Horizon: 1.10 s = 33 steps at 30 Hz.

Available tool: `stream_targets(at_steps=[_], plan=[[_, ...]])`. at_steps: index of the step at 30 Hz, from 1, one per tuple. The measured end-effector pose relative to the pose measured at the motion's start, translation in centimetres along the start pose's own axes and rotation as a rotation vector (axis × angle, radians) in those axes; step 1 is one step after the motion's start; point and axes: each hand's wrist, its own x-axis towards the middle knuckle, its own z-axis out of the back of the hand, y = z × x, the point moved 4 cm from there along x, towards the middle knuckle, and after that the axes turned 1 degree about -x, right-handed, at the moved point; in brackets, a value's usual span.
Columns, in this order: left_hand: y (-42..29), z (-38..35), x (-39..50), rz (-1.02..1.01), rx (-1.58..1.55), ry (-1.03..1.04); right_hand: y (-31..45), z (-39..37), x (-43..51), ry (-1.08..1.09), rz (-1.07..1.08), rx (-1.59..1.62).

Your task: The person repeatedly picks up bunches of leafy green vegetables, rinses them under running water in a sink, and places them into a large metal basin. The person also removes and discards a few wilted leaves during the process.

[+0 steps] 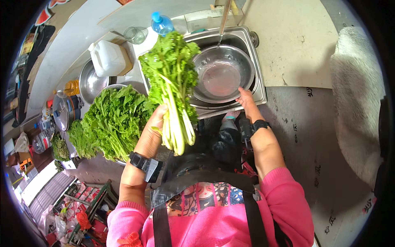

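Observation:
My left hand (159, 116) is closed around a bunch of leafy green stalks (172, 89), held up left of a metal basin, with the pale stem ends towards me. The round metal basin (222, 77) sits in the stainless steel sink (262, 89) and holds some water. Water runs into it from a tap (225, 15) at its far rim. My right hand (244, 96) touches the near right rim of the basin; how firmly it grips cannot be told. A big heap of leafy greens (115, 119) lies on my left.
Behind the held greens stand a blue plastic bottle (162, 24) and a glass jar (135, 35). A white plastic jug (108, 58) and another metal bowl (92, 81) are at the left. A pale board (290, 46) lies right of the sink.

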Motion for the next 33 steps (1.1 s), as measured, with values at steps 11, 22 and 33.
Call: stream_targets(at_steps=[11,22,33], plan=[[8.3,-4.8,13.8,0.359,0.252,0.294,4.4,-1.1,-10.3,0.429,0.186,-0.042],[14.7,-0.3,22.1,0.444,0.139,0.158,7.4,-5.6,-5.4,0.276,0.432,-0.278],[14.8,6.8,20.3,0.272,0.075,-0.115,4.0,-9.3,-1.9,0.620,0.410,-0.868]])
